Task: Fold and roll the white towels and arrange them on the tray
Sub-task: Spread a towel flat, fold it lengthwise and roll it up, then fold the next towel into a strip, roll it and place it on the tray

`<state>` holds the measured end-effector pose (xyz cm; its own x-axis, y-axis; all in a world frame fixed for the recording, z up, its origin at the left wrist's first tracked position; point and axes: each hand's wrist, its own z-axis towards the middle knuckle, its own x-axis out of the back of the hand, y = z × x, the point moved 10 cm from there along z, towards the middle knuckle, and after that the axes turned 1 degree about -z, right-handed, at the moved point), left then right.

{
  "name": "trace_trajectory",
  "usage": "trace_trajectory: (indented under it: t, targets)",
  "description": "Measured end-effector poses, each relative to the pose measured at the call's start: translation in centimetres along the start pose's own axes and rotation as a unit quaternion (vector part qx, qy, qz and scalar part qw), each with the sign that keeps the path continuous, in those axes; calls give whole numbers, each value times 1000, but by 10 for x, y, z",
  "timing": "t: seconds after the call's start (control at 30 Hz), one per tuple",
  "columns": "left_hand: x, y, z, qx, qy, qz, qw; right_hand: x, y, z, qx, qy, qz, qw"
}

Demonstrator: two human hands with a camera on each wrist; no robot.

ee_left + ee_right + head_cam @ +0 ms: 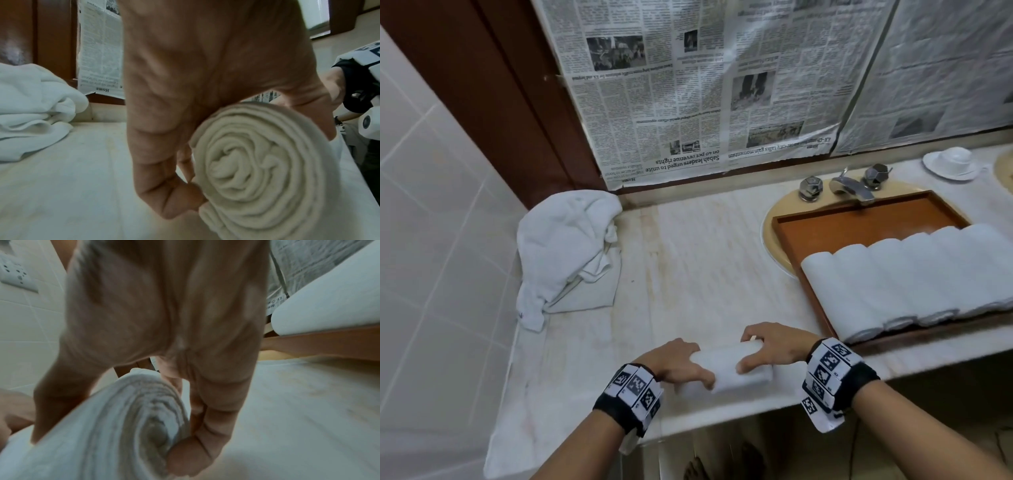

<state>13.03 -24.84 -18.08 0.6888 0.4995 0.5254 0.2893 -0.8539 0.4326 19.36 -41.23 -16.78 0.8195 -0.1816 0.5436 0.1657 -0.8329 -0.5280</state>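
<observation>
My left hand [677,364] and right hand [774,346] both grip the rolled towel [729,368] at the counter's [705,267] near edge. Far left lies a heap of loose towels [566,250]. Right, the tray [859,222] over the sink holds a row of rolls [914,277], with the tap [854,186] behind.

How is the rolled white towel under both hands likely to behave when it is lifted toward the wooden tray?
The rolled white towel is soft cloth, so it would probably sag if lifted by one end. Its spiral layers look snug, yet could loosen once the left hand and right hand let go. Being round, it may roll on the smooth marble counter.
</observation>
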Motion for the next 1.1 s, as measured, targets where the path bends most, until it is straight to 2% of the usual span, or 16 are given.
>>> trace_trajectory:
  t: [0.23, 0.37, 0.53, 0.67, 0.8, 0.93, 1.1]
  targets:
    - [35, 48, -4, -74, 30, -7, 997, 54, 10, -40, 33, 84, 52, 995]
    - [67, 97, -1, -140, 69, -26, 987, 104, 29, -68, 65, 141, 79, 985]
    - [106, 170, 21, -189, 130, -63, 971, 181, 62, -89, 94, 192, 61, 975]
    - [140, 229, 51, -210, 187, -91, 955, 254, 100, -81, 116, 217, 53, 968]
    - [166, 273, 88, -214, 233, -90, 944, 308, 136, -60, 107, 235, 36, 965]
    - [174, 293, 134, -194, 236, -78, 949, 329, 170, -31, 81, 232, 62, 967]
    - [162, 299, 178, -173, 204, -56, 962, 328, 197, 3, 48, 202, 18, 978]
